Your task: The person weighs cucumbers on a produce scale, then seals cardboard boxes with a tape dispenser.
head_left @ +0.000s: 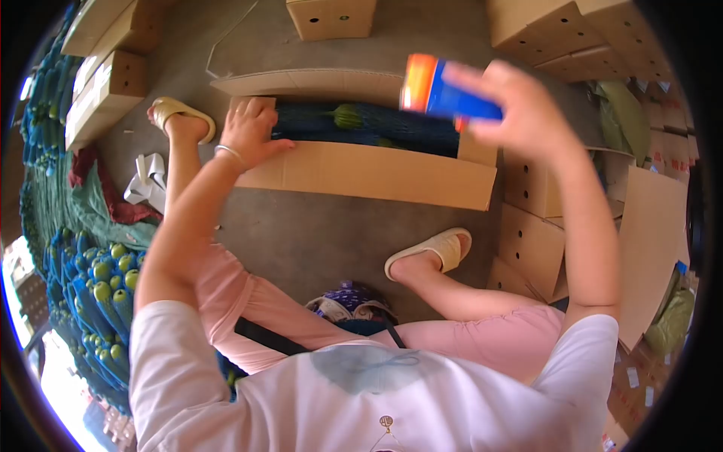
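An open cardboard carton (361, 175) lies in front of me, its long flaps folded outward. Inside are long dark green vegetables (346, 116) in dark blue netting. My left hand (252, 129) lies on the carton's left end flap, fingers stretched over it and thumb pointing right along the near edge. Above the carton's right end, my right hand (520, 109) is wrapped round a blue and orange block (452, 89). Motion smears this block, so I cannot make out its exact kind. It is held apart from the carton.
Netted green vegetables (105, 301) are heaped at the left. Closed cartons stand at the back left (109, 98), back middle (331, 16) and right (531, 241). A white strap-like item (147, 181) lies on the floor. A purple patterned bag (350, 301) sits between my legs.
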The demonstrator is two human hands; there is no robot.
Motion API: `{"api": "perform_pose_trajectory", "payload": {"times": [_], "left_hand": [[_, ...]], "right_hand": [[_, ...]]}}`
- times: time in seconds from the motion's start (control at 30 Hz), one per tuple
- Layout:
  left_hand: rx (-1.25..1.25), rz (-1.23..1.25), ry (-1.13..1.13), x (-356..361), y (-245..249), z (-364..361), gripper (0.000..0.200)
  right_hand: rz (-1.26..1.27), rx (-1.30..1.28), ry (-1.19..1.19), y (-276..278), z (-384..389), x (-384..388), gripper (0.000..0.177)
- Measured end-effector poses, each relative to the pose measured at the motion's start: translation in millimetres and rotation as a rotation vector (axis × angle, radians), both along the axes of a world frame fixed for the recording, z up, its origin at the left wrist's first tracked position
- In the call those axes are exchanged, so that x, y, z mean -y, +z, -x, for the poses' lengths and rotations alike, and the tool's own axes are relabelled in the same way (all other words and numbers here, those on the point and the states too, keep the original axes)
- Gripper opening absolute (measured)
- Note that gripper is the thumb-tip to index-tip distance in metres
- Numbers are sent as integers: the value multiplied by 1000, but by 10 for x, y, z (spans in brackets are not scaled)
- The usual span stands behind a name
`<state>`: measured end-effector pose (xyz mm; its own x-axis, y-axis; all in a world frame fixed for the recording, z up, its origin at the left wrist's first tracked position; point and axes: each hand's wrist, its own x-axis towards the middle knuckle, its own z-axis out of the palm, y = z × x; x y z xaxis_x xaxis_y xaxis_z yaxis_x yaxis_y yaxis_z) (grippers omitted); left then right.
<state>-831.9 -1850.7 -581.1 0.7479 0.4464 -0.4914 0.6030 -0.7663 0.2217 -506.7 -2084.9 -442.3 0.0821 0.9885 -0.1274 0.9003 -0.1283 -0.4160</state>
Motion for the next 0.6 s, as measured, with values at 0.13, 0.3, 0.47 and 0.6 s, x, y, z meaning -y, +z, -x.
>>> {"api": "perform_pose_trajectory", "payload": {"times": [0.13,0.3,0.47,0.6], "left_hand": [[402,-813,254,281,-300,165,55],[859,-94,1260,64,-524,475,49],[713,251,981,19,-594,559,54],[669,308,993,62,-478,472,54]], "right_hand": [[30,-654,-411,-111,-442,-487,50],[287,-661,-262,-646,271,-151,57],[69,-180,-258,-727,670,144,62],[-149,-328,-35,-576,1110,-338,63]]}}
